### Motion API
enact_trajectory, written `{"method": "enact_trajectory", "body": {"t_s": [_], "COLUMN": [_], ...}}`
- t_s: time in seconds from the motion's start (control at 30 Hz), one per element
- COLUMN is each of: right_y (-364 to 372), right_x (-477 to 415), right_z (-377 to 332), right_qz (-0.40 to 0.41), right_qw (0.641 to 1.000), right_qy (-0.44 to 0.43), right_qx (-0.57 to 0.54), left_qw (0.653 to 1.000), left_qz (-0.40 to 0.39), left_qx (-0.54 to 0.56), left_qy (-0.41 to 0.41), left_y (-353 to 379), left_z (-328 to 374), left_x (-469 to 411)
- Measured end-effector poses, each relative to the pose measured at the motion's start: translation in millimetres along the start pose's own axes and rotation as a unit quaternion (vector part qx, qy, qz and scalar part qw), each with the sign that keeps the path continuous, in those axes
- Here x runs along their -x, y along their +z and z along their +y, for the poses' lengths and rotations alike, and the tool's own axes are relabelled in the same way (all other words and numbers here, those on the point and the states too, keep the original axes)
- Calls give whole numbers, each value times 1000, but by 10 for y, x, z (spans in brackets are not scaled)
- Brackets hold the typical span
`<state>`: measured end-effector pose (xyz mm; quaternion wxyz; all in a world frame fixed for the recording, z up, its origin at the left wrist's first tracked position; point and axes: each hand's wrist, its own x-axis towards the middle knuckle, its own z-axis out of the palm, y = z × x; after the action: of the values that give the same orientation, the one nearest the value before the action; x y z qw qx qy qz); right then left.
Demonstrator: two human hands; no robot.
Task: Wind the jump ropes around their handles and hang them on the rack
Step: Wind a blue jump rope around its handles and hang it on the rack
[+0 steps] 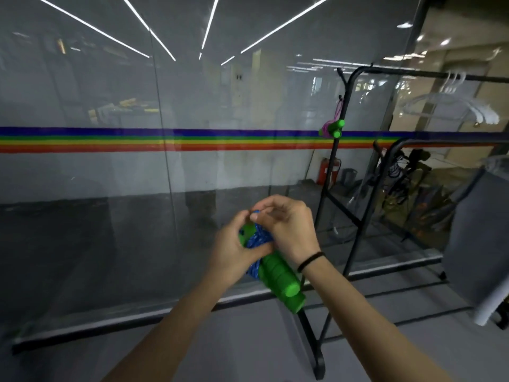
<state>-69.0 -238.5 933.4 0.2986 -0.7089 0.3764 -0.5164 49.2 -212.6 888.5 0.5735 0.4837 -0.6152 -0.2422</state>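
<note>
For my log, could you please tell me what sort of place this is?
Likely an office or studio interior: a glass partition with a rainbow stripe, and a black clothes rack with white hangers.

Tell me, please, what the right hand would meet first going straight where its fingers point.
Likely the left hand: the right hand, pinching the blue rope, points leftward at its nearby fingertips.

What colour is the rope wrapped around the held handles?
Blue rope with paler flecks; head view.

We are standing in an office-like interior; rainbow-striped glass partitions (pixel 82 175) are reflecting linear ceiling lights (pixel 210 23); a fire extinguisher (pixel 325 172) is sitting behind the rack (pixel 413 73).
</note>
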Motion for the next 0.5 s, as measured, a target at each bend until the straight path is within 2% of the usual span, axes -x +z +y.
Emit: {"method": "enact_trajectory", "body": {"t_s": [0.2,0.37,0.5], "right_y": [-293,-516,-649], "right_x": [-502,-1011,-1558], "right_z": [307,543,729], "right_qz": [28,80,105], "right_qw": [999,996,994], "right_qy": [-32,-30,-38], "right_qx": [-7,-33,1], "left_qw": [999,998,995], "left_qz": [8,-41,-54], "left_qx": [-36,4,76], "left_qy": [24,43,41], "left_y": [352,648,835], "left_z": [-145,-183,-292], "left_x": [-658,-1269,-1891]}}
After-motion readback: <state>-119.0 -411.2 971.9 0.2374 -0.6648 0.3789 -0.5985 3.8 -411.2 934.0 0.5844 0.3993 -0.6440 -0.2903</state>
